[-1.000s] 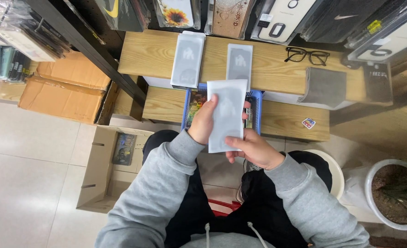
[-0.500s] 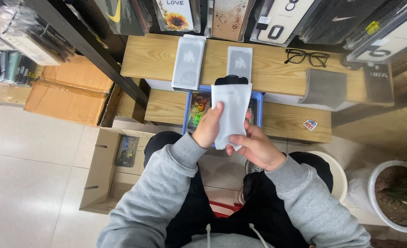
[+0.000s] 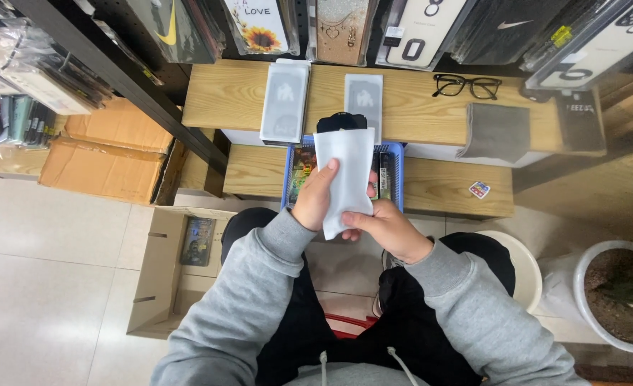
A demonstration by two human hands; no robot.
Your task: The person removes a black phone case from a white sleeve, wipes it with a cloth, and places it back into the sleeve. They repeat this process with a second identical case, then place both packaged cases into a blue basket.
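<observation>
Left hand (image 3: pixel 318 196) closed around the left edge of a white sleeve (image 3: pixel 345 175), thumb laid across its face; right hand (image 3: pixel 384 227) pinching the sleeve's lower right corner from below, fingers curled under it. Sleeve held upright between both hands, above the lap, its top end open and a dark object (image 3: pixel 341 122) standing partly out of it; what kind of object cannot be told. Directly behind the sleeve: a blue basket (image 3: pixel 396 171) on the lower wooden step (image 3: pixel 445 187), holding colourful packets, mostly hidden by the hands. Upper wooden shelf (image 3: pixel 223 96) carries two grey-white flat packs (image 3: pixel 284 100), the left one a small stack, the right one single and partly covered by the dark object; a pair of black-framed glasses (image 3: pixel 466 86) to the right; a grey cloth (image 3: pixel 499 132) hanging over the shelf's front edge. A small red-and-blue card (image 3: pixel 479 189) lies on the lower step, well apart from the basket. Phone cases hang in a row along the top. Left of the knees: an open cardboard box (image 3: pixel 159 279) with one packet inside. Far right: a white plant pot (image 3: pixel 616 293) with soil. Grey sleeves, dark trousers.
</observation>
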